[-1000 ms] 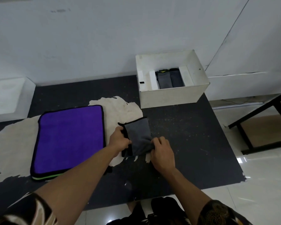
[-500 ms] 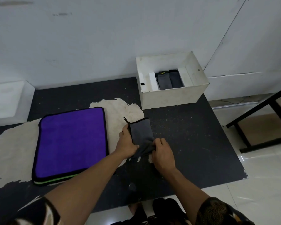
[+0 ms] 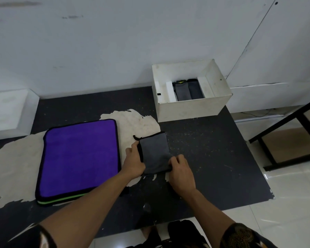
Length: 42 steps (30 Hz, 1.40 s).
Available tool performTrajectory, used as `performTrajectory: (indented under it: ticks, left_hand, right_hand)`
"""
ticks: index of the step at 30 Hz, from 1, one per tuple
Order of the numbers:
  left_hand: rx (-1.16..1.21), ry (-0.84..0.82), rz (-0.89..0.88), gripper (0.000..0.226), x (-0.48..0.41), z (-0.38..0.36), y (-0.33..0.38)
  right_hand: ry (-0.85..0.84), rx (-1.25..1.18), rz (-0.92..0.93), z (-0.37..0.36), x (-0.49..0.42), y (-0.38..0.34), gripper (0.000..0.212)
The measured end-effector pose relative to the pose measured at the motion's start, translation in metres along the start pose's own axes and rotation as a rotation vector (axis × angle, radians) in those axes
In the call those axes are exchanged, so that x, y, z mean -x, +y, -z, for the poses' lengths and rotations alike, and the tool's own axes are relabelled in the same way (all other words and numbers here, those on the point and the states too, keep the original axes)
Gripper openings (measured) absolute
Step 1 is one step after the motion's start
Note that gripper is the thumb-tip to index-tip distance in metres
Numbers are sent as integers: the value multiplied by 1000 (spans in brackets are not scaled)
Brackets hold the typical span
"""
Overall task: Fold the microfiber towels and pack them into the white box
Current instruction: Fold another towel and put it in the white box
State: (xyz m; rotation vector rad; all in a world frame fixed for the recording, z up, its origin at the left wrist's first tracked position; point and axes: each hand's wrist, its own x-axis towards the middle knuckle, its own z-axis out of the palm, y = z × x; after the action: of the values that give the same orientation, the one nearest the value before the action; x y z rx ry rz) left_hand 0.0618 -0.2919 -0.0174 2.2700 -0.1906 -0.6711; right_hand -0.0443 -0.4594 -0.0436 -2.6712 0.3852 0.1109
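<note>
A small folded grey towel (image 3: 154, 153) with black trim lies on the dark table (image 3: 213, 154) in front of me. My left hand (image 3: 133, 162) grips its left edge, thumb toward the top corner. My right hand (image 3: 181, 171) pinches its near right corner with curled fingers. The white box (image 3: 191, 109) stands at the table's back right, open on top, with two folded grey towels (image 3: 189, 89) standing between white inserts. A stack of unfolded towels (image 3: 79, 158), purple on top and green edging beneath, lies flat to the left.
A white wall rises just behind the table. A white block (image 3: 9, 111) sits at the far left. A black metal frame (image 3: 286, 135) stands on the tiled floor to the right. Worn pale patches mark the tabletop.
The grey towel went from loosely bunched between my hands to a flatter, narrower rectangle. Both hands stayed at its near edges.
</note>
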Motion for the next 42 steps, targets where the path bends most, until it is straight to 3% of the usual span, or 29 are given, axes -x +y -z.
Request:
performTrajectory:
  ticks: [5,10,12,18,26,30,33,35,36,39,42]
  left_hand:
    - [-146,28,-97,93,5,3,8]
    - [-513,144,-182,95,3,0,15]
    - [-626,83,-238,88,-2,-5,15]
    - [-896,-172,-242,85,-6,-8,-22]
    - [-989,-139,-249,102,-3,1,-35]
    - [-919,-135,-241,90,-4,1,-30]
    - [-920,-49,-325,68,-5,5,-25]
    - [-943,-35,-355,70,-6,12,-26]
    - [-960,-59,-344,76,-7,14,-27]
    - [-984,-137,-284,89,-5,19,-32]
    - [-946,-105,-262,93,-4,21,-27]
  right_hand:
    - [95,-50,44,7,3,4,19]
    - [262,-45,98,13,-11,-16,27]
    - [199,-1,89,10,-24,-29,35]
    - [-215,225,76,-17,-40,-24,70]
    - [-215,352,74,-23,-37,-14,82]
    - [-247,331,93,-15,-37,-16,82]
    - [-52,59,-74,-8,-30,-29,70]
    - [223,-100,-288,-1,-24,-38,50]
    - [277,-138,-380,3,-23,-41,44]
    - [125,-215,-535,10,-25,-46,45]
    - [-25,-269,-596,18,-35,-45,41]
